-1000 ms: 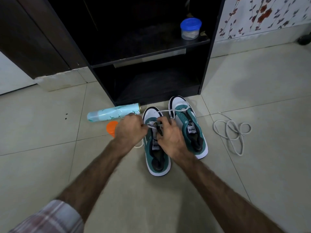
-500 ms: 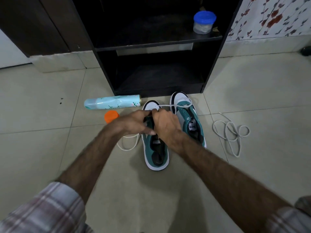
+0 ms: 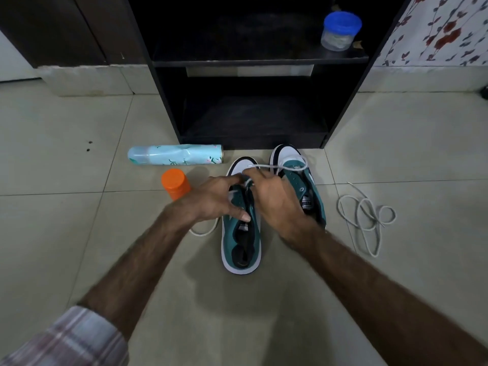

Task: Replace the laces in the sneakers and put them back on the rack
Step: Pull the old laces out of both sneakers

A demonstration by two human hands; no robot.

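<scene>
Both hands' (image 3: 211, 199) grip on lace (image 3: 274, 168) over left sneaker (image 3: 241, 249).

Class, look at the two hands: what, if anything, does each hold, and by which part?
Both hands, left hand and right hand, pinch the white lace near the left sneaker's front eyelets; the exact part is hidden.

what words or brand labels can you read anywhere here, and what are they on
"puma", only just legible: white tongue label of the right sneaker.
Script on the pale blue spray can lying on the floor: a few letters show, too blurred to read.
Label inside the left sneaker: mostly hidden, unreadable.
Orange cap and blue-lidded jar: no text visible.
</scene>
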